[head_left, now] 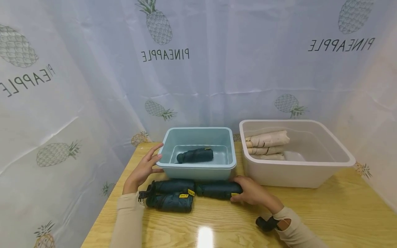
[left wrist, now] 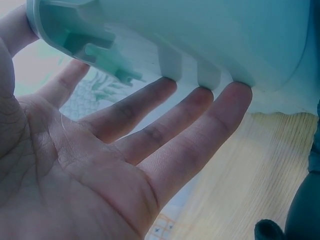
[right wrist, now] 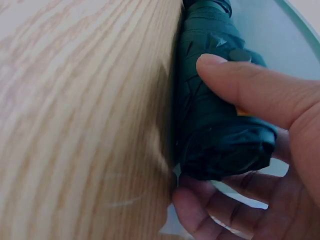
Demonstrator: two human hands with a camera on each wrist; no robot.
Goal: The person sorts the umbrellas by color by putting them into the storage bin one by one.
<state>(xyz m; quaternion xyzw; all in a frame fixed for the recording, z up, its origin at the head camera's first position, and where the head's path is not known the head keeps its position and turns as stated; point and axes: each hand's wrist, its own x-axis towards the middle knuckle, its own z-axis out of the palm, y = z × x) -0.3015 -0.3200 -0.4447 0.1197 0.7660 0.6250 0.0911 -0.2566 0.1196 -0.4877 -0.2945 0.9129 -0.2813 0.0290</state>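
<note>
- At the far left, a pale curtain printed with pineapples hangs beside and behind the wooden table.
- Next comes a beige sleeve with a dark strap at its wrist; the left hand reaches out from it, fingers spread and nearly straight, their tips touching the left side of the blue bin.
- Just right of that wrist, two dark folded umbrellas lie side by side on the table: the rear umbrella near the bin's front wall, the front umbrella closer to the person. Yellow tags show at their right ends.
- Inside the blue bin, one more dark umbrella lies on the floor of it.
- Right of the pair, the third umbrella lies lengthwise along the bin's front.
- Its right end is held by the right hand, thumb laid over the fabric and the other fingers curled about the end.
- Behind that hand stands the white bin, with beige bundles stacked against its left side.
</note>
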